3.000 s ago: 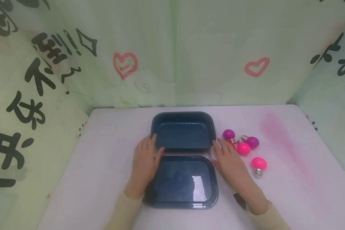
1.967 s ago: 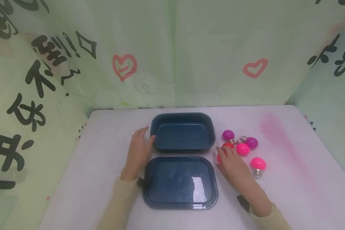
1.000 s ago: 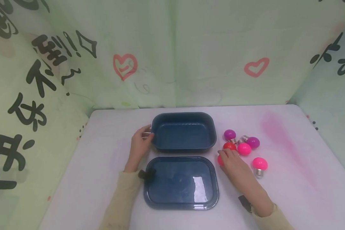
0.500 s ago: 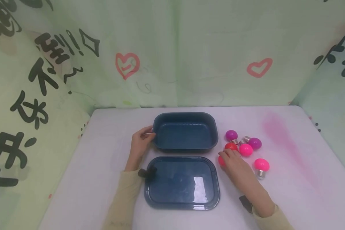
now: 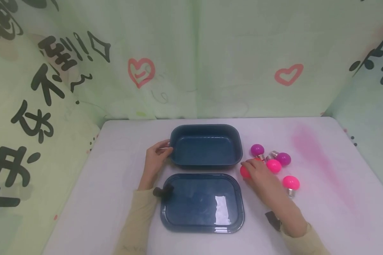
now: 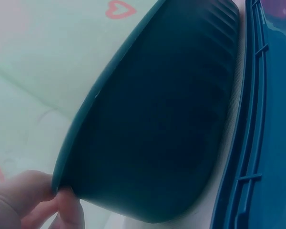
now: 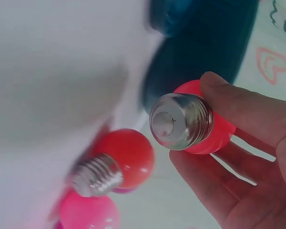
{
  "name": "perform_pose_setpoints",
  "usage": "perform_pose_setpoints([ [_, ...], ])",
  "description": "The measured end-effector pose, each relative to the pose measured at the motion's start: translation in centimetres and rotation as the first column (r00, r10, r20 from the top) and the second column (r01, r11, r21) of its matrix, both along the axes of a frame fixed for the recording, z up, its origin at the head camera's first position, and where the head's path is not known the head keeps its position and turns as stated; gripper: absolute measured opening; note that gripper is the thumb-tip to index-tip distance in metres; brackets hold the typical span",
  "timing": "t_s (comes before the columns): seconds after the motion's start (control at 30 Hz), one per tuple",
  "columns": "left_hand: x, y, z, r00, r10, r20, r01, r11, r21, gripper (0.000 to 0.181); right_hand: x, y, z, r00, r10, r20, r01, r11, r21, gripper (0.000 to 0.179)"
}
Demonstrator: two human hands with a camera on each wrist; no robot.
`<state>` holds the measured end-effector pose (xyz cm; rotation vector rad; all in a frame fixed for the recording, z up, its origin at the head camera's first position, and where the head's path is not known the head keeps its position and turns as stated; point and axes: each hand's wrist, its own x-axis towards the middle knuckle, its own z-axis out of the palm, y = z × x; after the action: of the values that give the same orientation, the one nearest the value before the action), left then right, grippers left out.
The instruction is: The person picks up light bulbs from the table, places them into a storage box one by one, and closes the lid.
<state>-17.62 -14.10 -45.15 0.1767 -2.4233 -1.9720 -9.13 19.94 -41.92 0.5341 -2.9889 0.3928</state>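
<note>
My left hand [image 5: 154, 159] pinches the left rim of a deep dark-blue rectangular box [image 5: 205, 165]. In the left wrist view, the thumb and fingers meet at the corner of the box wall [image 6: 148, 119]. My right hand [image 5: 264, 182] holds a red light bulb [image 5: 245, 171] just right of the box. The right wrist view shows thumb and fingers round the red globe, with the bulb's metal screw base [image 7: 178, 121] facing the camera. Behind it lies another red bulb [image 7: 126, 157], mostly hidden by my right hand in the head view.
A flat dark-blue lid [image 5: 198, 205] lies in front of the box. To the right are two purple bulbs, one [image 5: 257, 149] nearer the box and one [image 5: 284, 159] farther right. A pink bulb [image 5: 273, 166] is beside them, another pink bulb [image 5: 291, 182] nearer me.
My left hand has gone from beside the box to pinching its left rim. My right hand moved from the box's right corner to a red bulb, gripped it and lifted it slightly.
</note>
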Motion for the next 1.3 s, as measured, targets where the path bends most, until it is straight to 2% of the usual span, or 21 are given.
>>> perform_pose_setpoints([
  [0.1, -0.2, -0.1, -0.8, 1.000, 0.003, -0.008, -0.003, 1.000, 0.012, 0.040, -0.2, 0.0, 0.7, 1.000, -0.011, -0.005, 0.011, 1.000, -0.011, 0.063],
  [0.2, -0.3, 0.0, -1.1, 1.000, 0.005, -0.021, -0.005, 1.000, 0.010, 0.039, -0.4, 0.0, 1.2, 1.000, -0.023, -0.003, 0.023, 1.000, -0.016, 0.063],
  [0.53, -0.4, 0.3, -0.7, 1.000, 0.006, -0.024, -0.007, 1.000, -0.023, 0.036, -0.9, -0.4, 2.7, 0.999, -0.036, 0.004, 0.036, 0.997, -0.069, 0.061],
  [0.83, -0.3, 0.3, -1.0, 1.000, 0.009, -0.019, -0.009, 1.000, -0.008, 0.038, -1.8, -1.4, 3.5, 1.000, -0.013, 0.001, 0.013, 0.991, -0.131, 0.057],
  [1.3, -0.2, 0.0, -0.9, 1.000, 0.022, -0.021, -0.022, 1.000, 0.001, 0.038, -4.7, -3.7, 4.1, 1.000, 0.030, -0.008, -0.031, 0.983, -0.183, 0.056],
])
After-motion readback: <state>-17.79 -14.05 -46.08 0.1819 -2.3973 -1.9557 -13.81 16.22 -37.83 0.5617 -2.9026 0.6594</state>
